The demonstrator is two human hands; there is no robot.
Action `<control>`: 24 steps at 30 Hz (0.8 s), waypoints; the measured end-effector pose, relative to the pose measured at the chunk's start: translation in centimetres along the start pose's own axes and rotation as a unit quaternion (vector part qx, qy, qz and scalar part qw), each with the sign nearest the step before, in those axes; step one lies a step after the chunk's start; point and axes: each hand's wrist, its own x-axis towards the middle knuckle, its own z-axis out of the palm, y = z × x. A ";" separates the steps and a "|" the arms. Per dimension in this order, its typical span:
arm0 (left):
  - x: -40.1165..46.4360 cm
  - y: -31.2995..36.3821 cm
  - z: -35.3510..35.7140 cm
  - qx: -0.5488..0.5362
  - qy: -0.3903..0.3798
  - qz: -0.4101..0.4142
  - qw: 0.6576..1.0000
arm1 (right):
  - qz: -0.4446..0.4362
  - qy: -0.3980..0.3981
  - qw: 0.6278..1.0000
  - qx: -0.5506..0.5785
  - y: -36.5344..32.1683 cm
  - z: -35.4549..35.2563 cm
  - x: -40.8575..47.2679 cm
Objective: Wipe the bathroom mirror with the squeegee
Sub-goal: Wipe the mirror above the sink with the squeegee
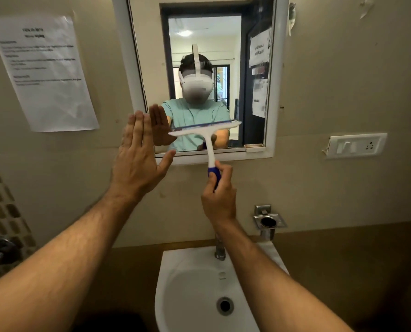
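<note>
Right hand (220,195) wrapped tight around the blue grip of the squeegee (208,137), handle upright, slightly tilted. White blade head lies across the lower part of the mirror (199,56), right end a little higher — contact with the glass appears likely, cannot confirm. Left hand (137,159) flat, fingers together and extended, thumb out, raised at the mirror's lower left corner over the white frame; holds nothing. Below: white sink (190,283) with tap (220,250). Paper notice (44,73) taped to wall, left of mirror.
</note>
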 end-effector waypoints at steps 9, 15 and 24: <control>-0.3 -0.8 -0.2 0.016 0.013 0.009 1.000 | 0.050 -0.038 0.998 -0.032 1.5 2.4 -3.5; -1.1 -2.4 0.0 0.012 0.000 0.020 1.000 | 0.035 -0.007 0.999 0.009 -0.7 4.4 -3.3; -0.8 -3.9 0.5 0.007 0.005 0.010 1.000 | 0.036 -0.014 0.999 -0.014 0.3 5.3 -3.6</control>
